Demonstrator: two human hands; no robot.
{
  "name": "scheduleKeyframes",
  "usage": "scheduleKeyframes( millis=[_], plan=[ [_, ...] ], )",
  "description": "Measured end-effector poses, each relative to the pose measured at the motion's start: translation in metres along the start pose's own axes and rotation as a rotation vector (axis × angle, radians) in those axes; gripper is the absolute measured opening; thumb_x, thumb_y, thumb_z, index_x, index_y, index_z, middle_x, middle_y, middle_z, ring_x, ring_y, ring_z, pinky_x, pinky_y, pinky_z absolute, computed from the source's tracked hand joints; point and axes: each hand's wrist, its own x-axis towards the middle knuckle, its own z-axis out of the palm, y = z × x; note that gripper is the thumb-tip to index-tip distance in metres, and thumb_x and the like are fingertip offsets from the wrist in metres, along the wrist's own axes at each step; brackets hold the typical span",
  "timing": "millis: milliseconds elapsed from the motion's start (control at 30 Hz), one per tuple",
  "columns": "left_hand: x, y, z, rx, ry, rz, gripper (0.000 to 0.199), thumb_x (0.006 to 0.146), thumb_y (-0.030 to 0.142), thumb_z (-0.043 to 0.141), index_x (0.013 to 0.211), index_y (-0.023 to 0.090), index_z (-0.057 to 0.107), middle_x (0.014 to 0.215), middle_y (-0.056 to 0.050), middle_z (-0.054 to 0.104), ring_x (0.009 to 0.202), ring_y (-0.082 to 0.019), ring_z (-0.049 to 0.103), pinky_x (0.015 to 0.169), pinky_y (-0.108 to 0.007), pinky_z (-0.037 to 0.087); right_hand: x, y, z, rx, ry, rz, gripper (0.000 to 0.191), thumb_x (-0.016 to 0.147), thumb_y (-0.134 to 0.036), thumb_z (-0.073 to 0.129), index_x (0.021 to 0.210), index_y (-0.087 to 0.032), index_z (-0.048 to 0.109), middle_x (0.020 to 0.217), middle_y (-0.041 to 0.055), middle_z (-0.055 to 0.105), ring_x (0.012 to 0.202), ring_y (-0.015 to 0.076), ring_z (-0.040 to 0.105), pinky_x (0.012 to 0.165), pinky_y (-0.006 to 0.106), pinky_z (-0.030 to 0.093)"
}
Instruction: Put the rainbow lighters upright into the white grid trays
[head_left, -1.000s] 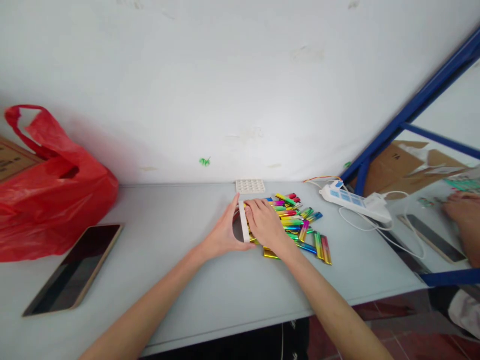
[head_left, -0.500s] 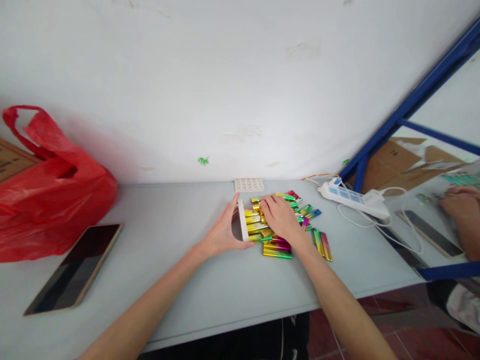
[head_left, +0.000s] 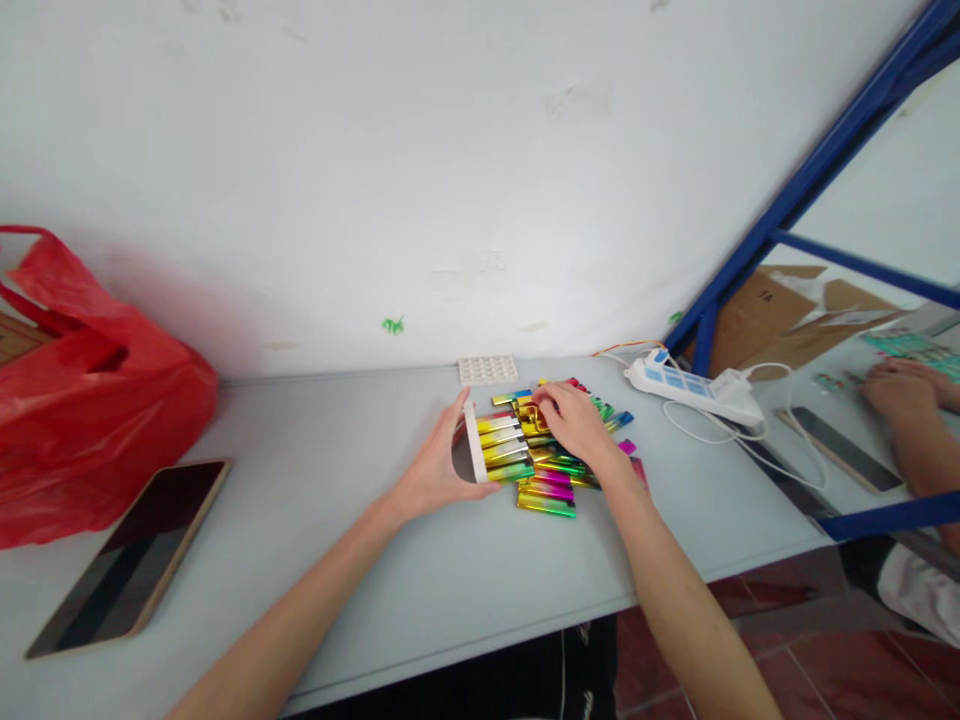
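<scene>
A: "Left hand?"
B: "One left hand [head_left: 435, 472], thumb and fingers spread wide, gripping the ends of a white-rimmed holder [head_left: 475, 442] at the grey table [head_left: 360, 590]."
A: "Right hand?"
B: "One right hand [head_left: 577, 418], fingers curled low over the shiny coloured pieces [head_left: 546, 505]; whether it had hold of any, I could not tell."
A: "And those pieces?"
B: "Item: several in a row against the holder's right side; the others heaped loosely around the right hand, on the table."
A: "Surroundings?"
B: "White studded tray [head_left: 487, 370], behind, by the wall; power strip [head_left: 694, 390], right; phone [head_left: 131, 555] and red bag [head_left: 97, 400], left."
</scene>
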Motion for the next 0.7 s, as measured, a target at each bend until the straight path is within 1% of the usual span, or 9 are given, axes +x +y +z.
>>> scheduleKeyframes(
  millis=[67, 167, 267, 333, 400, 467, 567, 700],
  plan=[
    [0.000, 0.000, 0.000, 0.007, 0.005, 0.003, 0.134, 0.064, 0.037, 0.096, 0.166, 0.040, 0.009, 0.167, -0.014, 0.032, 0.151, -0.039, 0.039, 0.124, -0.062, 0.035, -0.001, -0.008, -0.002, -0.051, 0.016, -0.005, 0.025, 0.103, -0.017, 0.046, 0.104, -0.019, 0.072, 0.107, 0.0069, 0.074, 0.101, 0.0213, 0.066, 0.095, 0.032, 0.046],
    [0.000, -0.002, 0.000, 0.011, 0.012, 0.004, 0.134, 0.063, 0.035, 0.097, 0.166, 0.040, 0.010, 0.167, -0.014, 0.031, 0.152, -0.040, 0.038, 0.124, -0.063, 0.035, -0.003, -0.027, -0.003, -0.094, 0.050, -0.009, 0.027, 0.106, -0.023, 0.046, 0.106, -0.018, 0.073, 0.108, 0.0089, 0.073, 0.103, 0.0233, 0.066, 0.097, 0.035, 0.046],
    [-0.001, -0.002, 0.000, 0.006, 0.001, -0.004, 0.134, 0.063, 0.036, 0.097, 0.166, 0.039, 0.010, 0.169, -0.014, 0.029, 0.152, -0.039, 0.037, 0.125, -0.061, 0.035, -0.005, -0.053, 0.004, -0.039, 0.061, -0.074, 0.030, 0.108, -0.025, 0.043, 0.119, -0.018, 0.070, 0.120, 0.0099, 0.072, 0.113, 0.0236, 0.064, 0.105, 0.036, 0.044],
    [0.000, 0.000, 0.000, -0.010, -0.002, -0.008, 0.135, 0.063, 0.036, 0.097, 0.167, 0.036, 0.010, 0.168, -0.015, 0.030, 0.152, -0.039, 0.038, 0.126, -0.060, 0.034, -0.008, -0.069, 0.012, -0.008, 0.017, -0.148, 0.034, 0.108, -0.024, 0.041, 0.131, -0.016, 0.064, 0.130, 0.0110, 0.069, 0.120, 0.0235, 0.062, 0.108, 0.036, 0.043],
    [0.001, 0.004, 0.000, -0.048, -0.004, -0.006, 0.135, 0.063, 0.035, 0.096, 0.167, 0.033, 0.009, 0.167, -0.016, 0.034, 0.151, -0.039, 0.039, 0.126, -0.060, 0.034, -0.012, -0.082, 0.020, -0.029, -0.055, -0.192, 0.037, 0.109, -0.024, 0.037, 0.137, -0.015, 0.060, 0.132, 0.0122, 0.069, 0.121, 0.0243, 0.062, 0.107, 0.038, 0.044],
    [0.002, 0.008, 0.000, -0.094, -0.009, -0.010, 0.135, 0.063, 0.033, 0.096, 0.167, 0.032, 0.009, 0.165, -0.016, 0.037, 0.150, -0.039, 0.041, 0.126, -0.061, 0.033, -0.014, -0.089, 0.025, -0.082, -0.108, -0.197, 0.036, 0.111, -0.026, 0.033, 0.131, -0.016, 0.061, 0.123, 0.0125, 0.071, 0.117, 0.0256, 0.063, 0.104, 0.040, 0.046],
    [0.004, 0.013, -0.001, -0.134, -0.022, -0.028, 0.134, 0.063, 0.030, 0.095, 0.167, 0.034, 0.009, 0.164, -0.015, 0.039, 0.150, -0.040, 0.041, 0.127, -0.062, 0.031, -0.016, -0.090, 0.027, -0.150, -0.123, -0.170, 0.034, 0.111, -0.028, 0.031, 0.114, -0.018, 0.063, 0.111, 0.0117, 0.072, 0.108, 0.0264, 0.065, 0.097, 0.040, 0.048],
    [0.003, 0.013, -0.002, -0.127, -0.018, -0.039, 0.133, 0.064, 0.031, 0.094, 0.166, 0.038, 0.010, 0.166, -0.012, 0.035, 0.151, -0.041, 0.039, 0.127, -0.062, 0.032, -0.016, -0.085, 0.028, -0.193, -0.108, -0.165, 0.027, 0.110, -0.025, 0.034, 0.108, -0.019, 0.061, 0.108, 0.0118, 0.072, 0.106, 0.0266, 0.065, 0.095, 0.040, 0.048]
  ],
)
